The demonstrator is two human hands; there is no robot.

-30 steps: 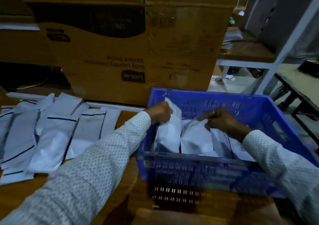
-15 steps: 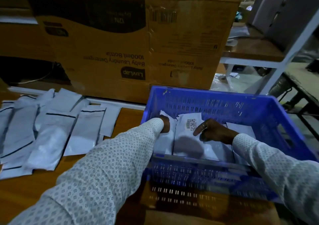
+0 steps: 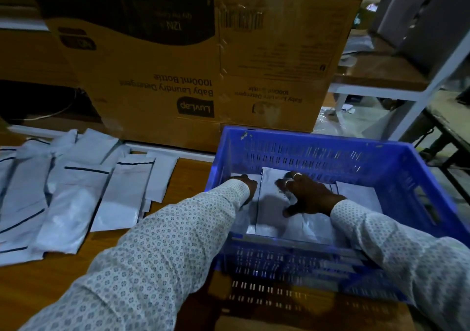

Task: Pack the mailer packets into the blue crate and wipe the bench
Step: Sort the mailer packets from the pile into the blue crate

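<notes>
The blue crate [image 3: 305,140] stands on the wooden bench [image 3: 38,285] at the right. Several white mailer packets [image 3: 269,211] lie flat inside it. My left hand [image 3: 248,184] is low in the crate's left side, fingers curled over the far end of a mailer packet [image 3: 245,219] lying by the crate's left wall; my sleeve hides most of the hand. My right hand [image 3: 309,197] presses down on the middle packets with its fingers spread. Several more white packets [image 3: 76,193] lie overlapping on the bench to the left of the crate.
A large cardboard box [image 3: 178,63] stands right behind the crate and the loose packets. A white metal frame [image 3: 432,81] and a wooden shelf are at the back right. Another table edge [image 3: 447,122] is at the far right.
Both hands have gone down into the crate. The packets they held upright now lie flat, with my right hand spread on top of them.
</notes>
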